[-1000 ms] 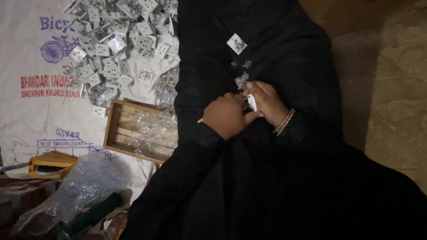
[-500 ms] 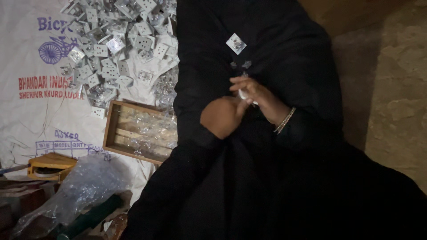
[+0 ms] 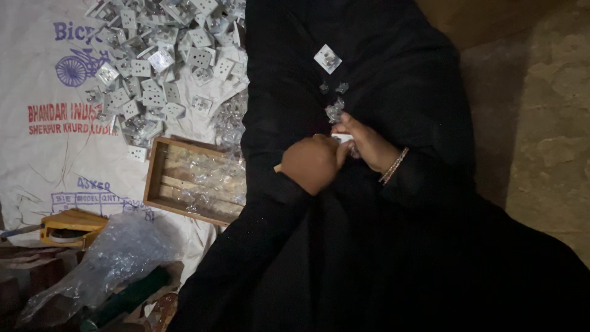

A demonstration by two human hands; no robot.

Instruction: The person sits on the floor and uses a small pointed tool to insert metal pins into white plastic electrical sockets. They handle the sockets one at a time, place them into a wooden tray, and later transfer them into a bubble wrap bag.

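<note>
Over the black cloth of my lap, my left hand (image 3: 313, 163) is curled into a fist around a thin tan stick, and my right hand (image 3: 365, 146) pinches a small white part (image 3: 342, 138), fingers clamped on it. Half a second ago the left hand sat lower and nearer; it has since slid up against the right, so the two now touch at the part. A finished-looking square plate (image 3: 327, 59) lies farther up the cloth. To the left, a pile of white square plates (image 3: 163, 55) covers the printed sack, beside a wooden tray (image 3: 153, 178).
</note>
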